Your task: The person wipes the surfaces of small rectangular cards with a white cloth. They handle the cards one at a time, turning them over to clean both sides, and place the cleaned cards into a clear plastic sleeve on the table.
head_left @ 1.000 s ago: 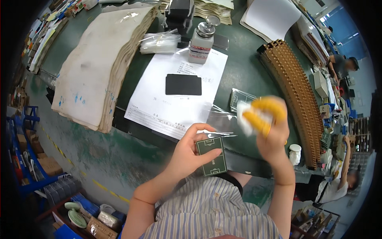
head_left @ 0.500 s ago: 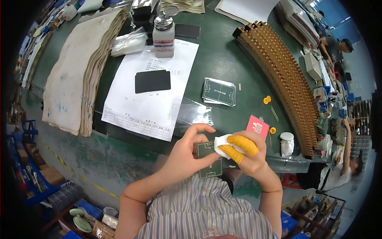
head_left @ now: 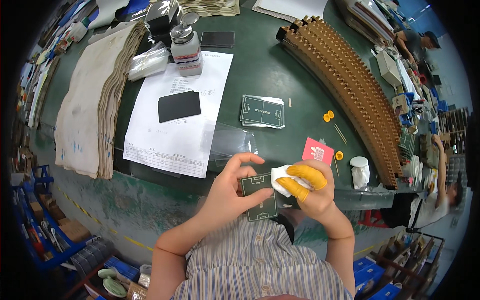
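Over the table's near edge, the left hand [head_left: 227, 192] pinches a green card [head_left: 259, 197] while the right hand [head_left: 310, 192], yellow-capped fingers [head_left: 300, 180] pressed together on a white wipe [head_left: 283, 179], rubs its corner, apparently mid-clean, with a card stack [head_left: 262, 111] lying beyond on the table [head_left: 240, 65].

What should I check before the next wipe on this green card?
1. Left hand has a firm grip on the green card: ok, thumb and fingers pinch its left side.
2. White cloth touches the card: ok, it presses on the upper right part.
3. Yellow finger covers on the right hand: ok, on two fingers at least.
4. Card face clean: cannot tell, too small.
5. Stack of green cards within reach on the table: ok, it looks close.
6. Bottle upright: ok.
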A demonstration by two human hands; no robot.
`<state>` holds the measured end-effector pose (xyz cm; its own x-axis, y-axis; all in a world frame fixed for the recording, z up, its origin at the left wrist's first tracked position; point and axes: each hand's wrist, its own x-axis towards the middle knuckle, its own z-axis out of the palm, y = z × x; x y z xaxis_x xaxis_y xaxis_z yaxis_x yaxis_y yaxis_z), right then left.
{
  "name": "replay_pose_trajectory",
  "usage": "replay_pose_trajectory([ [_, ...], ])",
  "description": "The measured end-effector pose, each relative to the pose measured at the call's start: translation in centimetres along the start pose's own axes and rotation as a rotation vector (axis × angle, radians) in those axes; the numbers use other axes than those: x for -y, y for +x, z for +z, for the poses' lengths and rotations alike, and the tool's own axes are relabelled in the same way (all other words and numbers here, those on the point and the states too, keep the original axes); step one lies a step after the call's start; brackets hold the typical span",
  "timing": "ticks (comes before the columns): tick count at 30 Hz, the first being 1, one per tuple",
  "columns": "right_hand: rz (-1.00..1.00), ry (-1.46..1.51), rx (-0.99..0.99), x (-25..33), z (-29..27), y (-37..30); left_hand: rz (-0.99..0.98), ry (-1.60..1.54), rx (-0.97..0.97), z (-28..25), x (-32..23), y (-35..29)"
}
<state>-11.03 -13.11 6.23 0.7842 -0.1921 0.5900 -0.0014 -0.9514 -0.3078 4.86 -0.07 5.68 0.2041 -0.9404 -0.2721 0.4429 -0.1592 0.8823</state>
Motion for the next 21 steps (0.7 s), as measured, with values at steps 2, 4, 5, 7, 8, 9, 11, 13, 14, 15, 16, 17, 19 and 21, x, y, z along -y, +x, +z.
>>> replay_pose_trajectory([
  [2,-0.013,-0.009,-0.002,0.0,0.2,0.0,0.022,-0.003,-0.01,0.1,-0.1,0.0],
  [4,-0.004,-0.014,-0.004,0.1,0.2,-0.3,0.008,-0.032,-0.021,0.1,-0.3,-0.1],
  [5,0.0,-0.016,-0.005,0.2,0.2,-0.4,0.001,-0.048,-0.027,0.1,-0.3,-0.1],
  [7,-0.014,-0.025,0.005,0.4,0.1,-0.6,0.022,-0.029,-0.036,-0.1,-0.2,0.0],
  [8,-0.021,-0.03,0.01,0.5,0.0,-0.7,0.032,-0.02,-0.04,-0.1,-0.1,0.0],
  [9,-0.008,-0.021,0.004,0.6,-0.1,-0.8,0.036,-0.021,-0.047,-0.2,-0.2,0.1],
  [11,0.017,-0.002,-0.006,1.0,-0.1,-1.1,0.043,-0.023,-0.065,-0.2,-0.4,0.1],
  [13,0.001,-0.001,-0.004,1.2,-0.2,-1.3,0.049,-0.023,-0.088,-0.2,-0.5,0.3],
  [14,-0.006,-0.002,-0.003,1.3,-0.3,-1.4,0.051,-0.023,-0.098,-0.1,-0.6,0.4],
  [15,-0.003,-0.004,0.0,1.4,-0.4,-1.6,0.052,-0.029,-0.109,-0.1,-0.8,0.5],
  [16,-0.002,-0.002,0.002,1.4,-0.5,-1.8,0.053,-0.034,-0.125,-0.1,-0.8,0.6],
  [17,-0.001,-0.001,0.005,1.5,-0.5,-2.0,0.053,-0.04,-0.141,-0.1,-0.9,0.7],
  [19,-0.009,-0.003,0.0,1.5,-0.5,-2.4,0.073,-0.069,-0.172,-0.2,-1.0,0.9],
  [21,-0.007,-0.007,0.004,1.7,-0.5,-2.7,0.085,-0.084,-0.198,-0.3,-1.0,1.0],
])
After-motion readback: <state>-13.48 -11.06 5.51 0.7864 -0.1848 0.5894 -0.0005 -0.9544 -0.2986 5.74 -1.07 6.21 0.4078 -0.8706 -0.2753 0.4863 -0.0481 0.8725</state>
